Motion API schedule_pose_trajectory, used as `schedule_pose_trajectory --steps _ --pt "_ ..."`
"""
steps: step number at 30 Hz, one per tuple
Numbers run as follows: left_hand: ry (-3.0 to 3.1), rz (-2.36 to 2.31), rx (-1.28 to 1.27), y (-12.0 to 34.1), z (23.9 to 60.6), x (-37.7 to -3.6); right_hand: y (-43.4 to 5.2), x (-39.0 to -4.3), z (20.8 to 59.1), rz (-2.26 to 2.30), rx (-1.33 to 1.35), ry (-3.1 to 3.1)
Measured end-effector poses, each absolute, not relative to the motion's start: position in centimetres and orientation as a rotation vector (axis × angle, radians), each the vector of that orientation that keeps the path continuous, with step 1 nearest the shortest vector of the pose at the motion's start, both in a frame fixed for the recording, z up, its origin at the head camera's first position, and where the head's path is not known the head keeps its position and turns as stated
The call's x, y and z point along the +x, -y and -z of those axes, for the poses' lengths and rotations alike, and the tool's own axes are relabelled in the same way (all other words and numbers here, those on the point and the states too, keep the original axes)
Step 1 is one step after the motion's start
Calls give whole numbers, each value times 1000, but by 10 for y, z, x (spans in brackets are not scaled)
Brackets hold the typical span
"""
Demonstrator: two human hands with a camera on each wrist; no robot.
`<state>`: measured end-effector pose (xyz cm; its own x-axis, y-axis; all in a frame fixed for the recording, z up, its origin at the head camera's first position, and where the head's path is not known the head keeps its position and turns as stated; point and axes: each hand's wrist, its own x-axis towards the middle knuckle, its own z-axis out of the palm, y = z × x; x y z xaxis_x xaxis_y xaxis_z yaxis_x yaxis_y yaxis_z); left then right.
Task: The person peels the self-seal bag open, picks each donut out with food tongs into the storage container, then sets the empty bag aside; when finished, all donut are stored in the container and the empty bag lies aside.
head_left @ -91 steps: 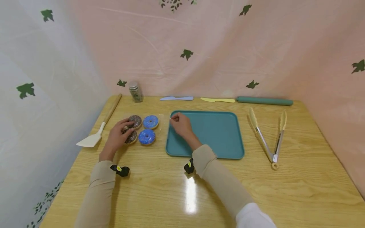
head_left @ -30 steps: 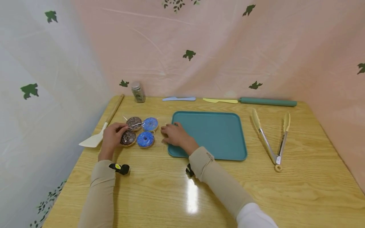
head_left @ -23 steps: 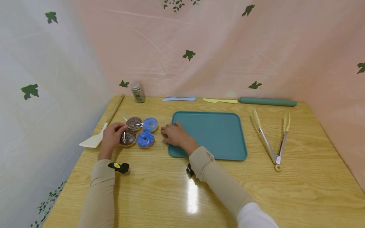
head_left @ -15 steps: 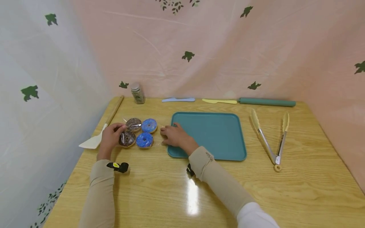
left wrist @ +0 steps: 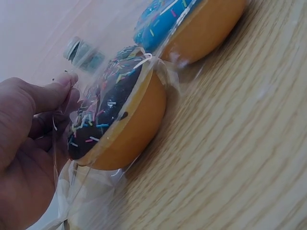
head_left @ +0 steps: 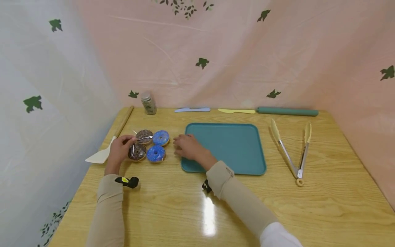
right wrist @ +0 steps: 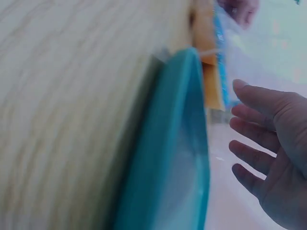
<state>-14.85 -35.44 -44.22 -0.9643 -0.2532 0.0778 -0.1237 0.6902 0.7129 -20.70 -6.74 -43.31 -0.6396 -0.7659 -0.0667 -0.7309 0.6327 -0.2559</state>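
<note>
Two brown-iced doughnuts (head_left: 137,152) and two blue-iced doughnuts (head_left: 155,153) lie in a square at the left of the table, under clear plastic. My left hand (head_left: 119,151) pinches the edge of this clear plastic bag (left wrist: 91,196) between thumb and fingers, beside the brown pair. Sprinkles on a brown doughnut show through the film in the left wrist view. My right hand (head_left: 189,147) is over the left edge of the teal tray (head_left: 228,147), its fingers relaxed and apart, pointing at the blue doughnuts. In the right wrist view nothing shows between those fingers.
A spatula (head_left: 100,156) with a wooden handle lies left of my left hand. Along the back stand or lie a spice jar (head_left: 149,104), a blue knife (head_left: 192,109), a yellow knife (head_left: 237,111) and a green rolling pin (head_left: 287,111). Spread tongs (head_left: 299,173) lie right of the tray.
My left hand went from spread fingers over the brown doughnuts to pinching the plastic. My right hand left a pinched pose at the tray's far-left corner, came nearer and relaxed. Lately both stay almost still.
</note>
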Motion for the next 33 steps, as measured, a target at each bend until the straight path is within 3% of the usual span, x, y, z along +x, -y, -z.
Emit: schedule_pose_trajectory --steps 13,33 --pt "2769 1101 254 356 440 -149 -17 -200 405 942 -1110 -2738" --pt "2807 1117 248 357 439 -147 -216 -186 398 1109 -294 -2985"
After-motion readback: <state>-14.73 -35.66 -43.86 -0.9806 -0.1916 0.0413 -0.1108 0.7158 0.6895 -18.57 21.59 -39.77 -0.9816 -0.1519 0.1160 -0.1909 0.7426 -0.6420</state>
